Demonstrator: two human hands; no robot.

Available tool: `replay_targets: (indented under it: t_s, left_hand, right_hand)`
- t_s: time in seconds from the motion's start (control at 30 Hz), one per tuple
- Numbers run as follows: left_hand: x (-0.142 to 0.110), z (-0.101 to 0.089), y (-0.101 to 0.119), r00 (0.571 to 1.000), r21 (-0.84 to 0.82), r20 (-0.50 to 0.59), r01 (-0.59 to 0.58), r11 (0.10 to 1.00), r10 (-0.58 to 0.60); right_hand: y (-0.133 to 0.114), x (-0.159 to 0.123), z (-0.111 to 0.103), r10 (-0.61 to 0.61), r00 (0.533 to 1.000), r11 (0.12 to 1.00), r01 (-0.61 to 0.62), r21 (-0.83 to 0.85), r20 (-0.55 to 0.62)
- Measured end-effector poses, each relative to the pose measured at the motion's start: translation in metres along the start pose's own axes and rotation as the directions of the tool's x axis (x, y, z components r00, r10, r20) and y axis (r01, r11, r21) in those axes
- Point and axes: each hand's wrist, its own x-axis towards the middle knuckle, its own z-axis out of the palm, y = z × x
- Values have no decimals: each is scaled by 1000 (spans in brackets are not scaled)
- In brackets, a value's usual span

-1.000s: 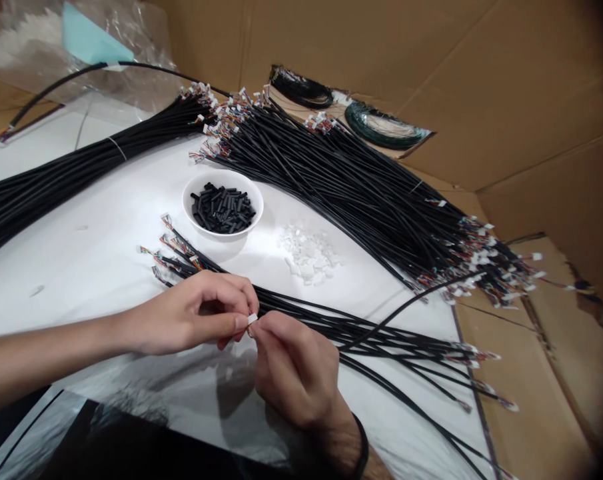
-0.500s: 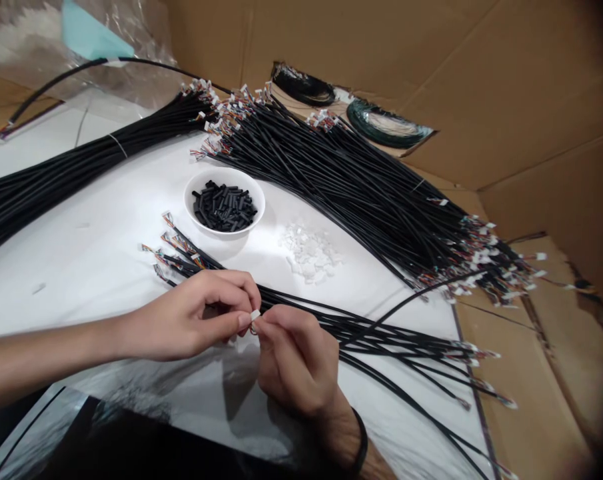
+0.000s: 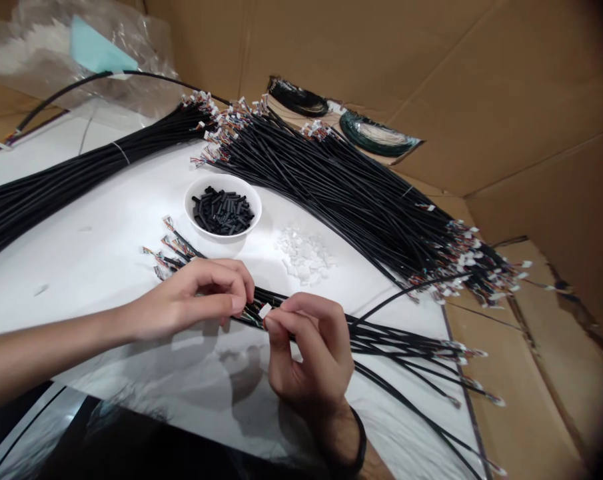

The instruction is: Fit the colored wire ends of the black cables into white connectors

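The right grip [image 3: 306,353] is nearly closed, its fingertips [image 3: 276,323] pinching one small white connector [image 3: 265,311]. The half-curled left grip [image 3: 194,300] sits just beside it, its hold hidden. Beneath them runs a loose black cable bundle [image 3: 406,343], reaching the edge of the white sheet [image 3: 96,227] and the cardboard [image 3: 531,373]. Ahead lie two more cable bundles [image 3: 306,173], two wire coils [image 3: 296,98] and one white bowl [image 3: 222,205].

A white bowl [image 3: 222,179] sits on a white sheet [image 3: 106,220] and holds short black tubes [image 3: 222,212]. Little white bits [image 3: 304,255] lie in a pile beside it. A big bunch of black wires [image 3: 326,187] lies to the right, and another bunch [image 3: 81,160] lies to the left. A black coil [image 3: 297,99] and a green coil [image 3: 376,133] sit at the back, near brown cardboard [image 3: 526,87].
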Motion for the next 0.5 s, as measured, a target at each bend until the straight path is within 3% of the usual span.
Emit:
replay_targets:
  t_s: [0.37, 0.5]
  left_hand:
    - [1, 4, -1, 1000, 19, 3, -9, 1000, 9]
    - [4, 4, -2, 1000, 12, -23, 11, 1000, -11]
  right_hand:
    - [0, -1, 1, 20, 1000, 999, -20, 47, -2]
    - [-3, 1, -2, 80, 995, 994, -84, 69, 63]
